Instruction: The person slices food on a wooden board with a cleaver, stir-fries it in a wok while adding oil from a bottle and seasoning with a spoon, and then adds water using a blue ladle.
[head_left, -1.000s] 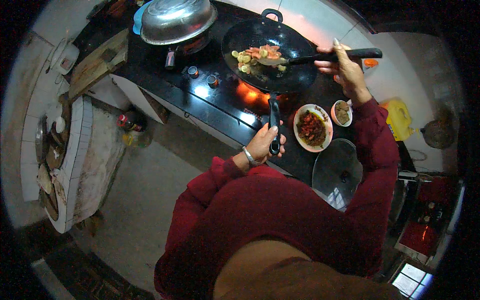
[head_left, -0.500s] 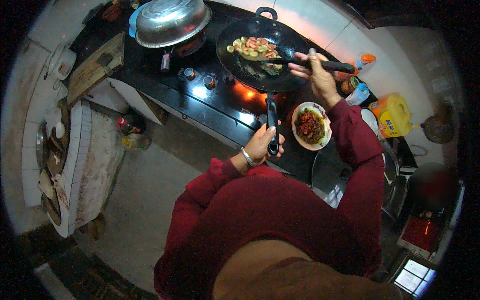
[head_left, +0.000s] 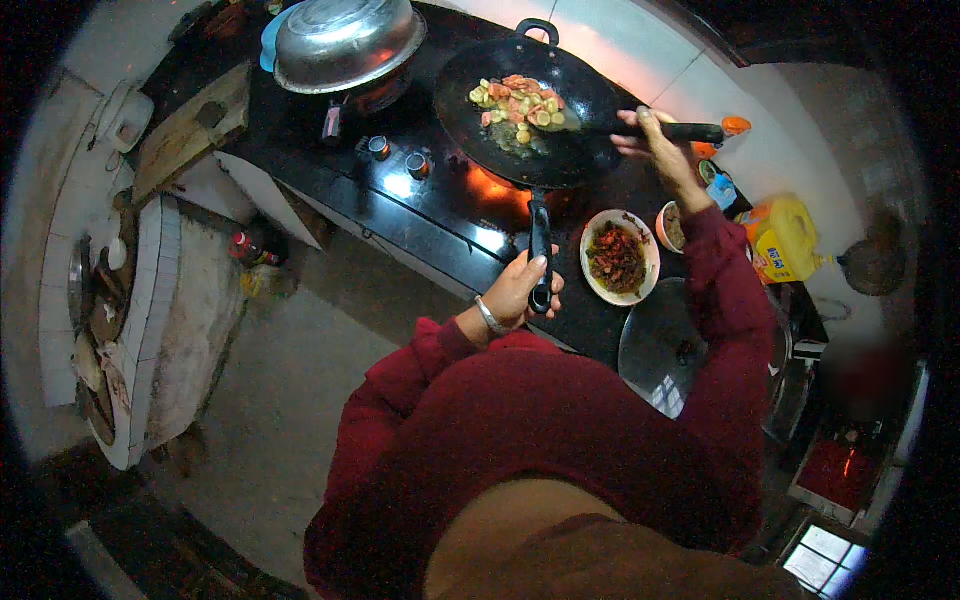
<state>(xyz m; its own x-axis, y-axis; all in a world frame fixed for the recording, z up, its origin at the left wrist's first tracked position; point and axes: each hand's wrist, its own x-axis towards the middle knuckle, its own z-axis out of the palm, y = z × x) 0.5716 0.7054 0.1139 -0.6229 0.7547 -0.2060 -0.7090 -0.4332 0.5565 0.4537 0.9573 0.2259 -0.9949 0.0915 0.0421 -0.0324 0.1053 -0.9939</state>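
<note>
A black wok (head_left: pixel 582 168) sits over a lit burner on the stove. My left hand (head_left: pixel 515 290), with a silver bracelet at its wrist, is closed round the wok's long black handle (head_left: pixel 540 225). In my right hand (head_left: pixel 660 152) is the black handle of a spatula (head_left: pixel 692 132), gripped with the thumb along it and some fingers loosely stretched. The spatula's end reaches among the pale green and pinkish sliced pieces of food (head_left: pixel 520 98), which lie in the middle and left of the wok.
A white bowl (head_left: pixel 590 276) of reddish chopped food and a smaller bowl (head_left: pixel 672 228) stand right of the wok, near a glass lid (head_left: pixel 650 345). A yellow oil jug (head_left: pixel 785 240) is farther right. Left of the wok sits a large metal basin (head_left: pixel 345 40), upturned.
My right hand has moved right with the spatula, whose end has shifted the food rightward and spread it. The smaller bowl now shows beside my sleeve. My left hand keeps its hold.
</note>
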